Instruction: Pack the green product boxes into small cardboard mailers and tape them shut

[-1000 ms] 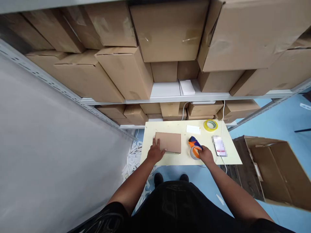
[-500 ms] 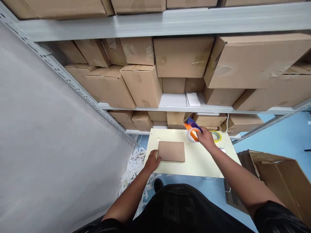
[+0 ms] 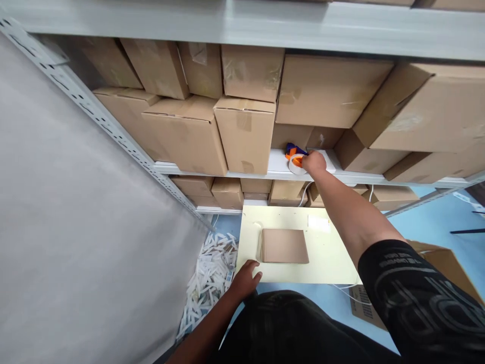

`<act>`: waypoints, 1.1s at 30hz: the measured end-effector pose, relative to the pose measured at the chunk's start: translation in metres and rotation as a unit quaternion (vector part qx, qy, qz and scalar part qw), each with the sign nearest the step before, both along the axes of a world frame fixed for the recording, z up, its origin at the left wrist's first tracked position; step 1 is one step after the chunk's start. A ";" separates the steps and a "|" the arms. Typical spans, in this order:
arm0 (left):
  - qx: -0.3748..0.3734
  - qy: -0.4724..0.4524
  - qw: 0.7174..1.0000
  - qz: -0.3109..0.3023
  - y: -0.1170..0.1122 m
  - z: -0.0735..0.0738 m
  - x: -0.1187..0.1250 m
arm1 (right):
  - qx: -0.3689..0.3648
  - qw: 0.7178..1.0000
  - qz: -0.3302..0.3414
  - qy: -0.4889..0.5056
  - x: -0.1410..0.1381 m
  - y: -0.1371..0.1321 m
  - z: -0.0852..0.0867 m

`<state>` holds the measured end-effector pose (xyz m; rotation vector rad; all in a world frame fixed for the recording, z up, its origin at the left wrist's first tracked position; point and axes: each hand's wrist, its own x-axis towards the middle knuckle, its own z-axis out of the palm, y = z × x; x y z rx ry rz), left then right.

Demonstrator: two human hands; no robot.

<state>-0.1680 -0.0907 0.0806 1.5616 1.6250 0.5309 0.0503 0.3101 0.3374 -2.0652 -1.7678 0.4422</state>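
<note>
My right hand (image 3: 315, 164) reaches up to the middle shelf and grips a blue and orange tape dispenser (image 3: 296, 160) with a roll of whitish tape. The dispenser is at the shelf's front part; whether it touches the shelf I cannot tell. Beside and partly behind this hand is a white box (image 3: 329, 162). Below, a small flat brown cardboard box (image 3: 285, 246) lies on the pale yellow table (image 3: 326, 263). My left hand (image 3: 247, 279) is at the table's front left edge, just off the box's near left corner, fingers apart and holding nothing.
Several cardboard boxes (image 3: 246, 136) fill the metal shelves (image 3: 227, 174) in front. A white slip (image 3: 319, 223) lies on the table. White scraps (image 3: 212, 270) cover the floor at left beside the grey wall (image 3: 94, 253). A large open carton (image 3: 443, 263) stands at lower right.
My right hand has lifted the tape dispenser from above the table to the middle shelf. My left hand has let go of the flat box and drawn back. The view has shifted.
</note>
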 end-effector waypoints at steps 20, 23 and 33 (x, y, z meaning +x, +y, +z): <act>-0.151 0.035 0.984 0.083 0.147 0.000 0.025 | -0.262 0.949 -0.034 0.173 0.092 -0.238 -0.251; -0.148 0.050 0.983 0.100 0.145 0.008 0.042 | -0.273 0.940 -0.019 0.205 0.098 -0.229 -0.256; -0.008 -0.090 0.980 0.179 0.104 0.029 0.088 | -0.211 0.946 0.040 0.245 0.139 -0.260 -0.231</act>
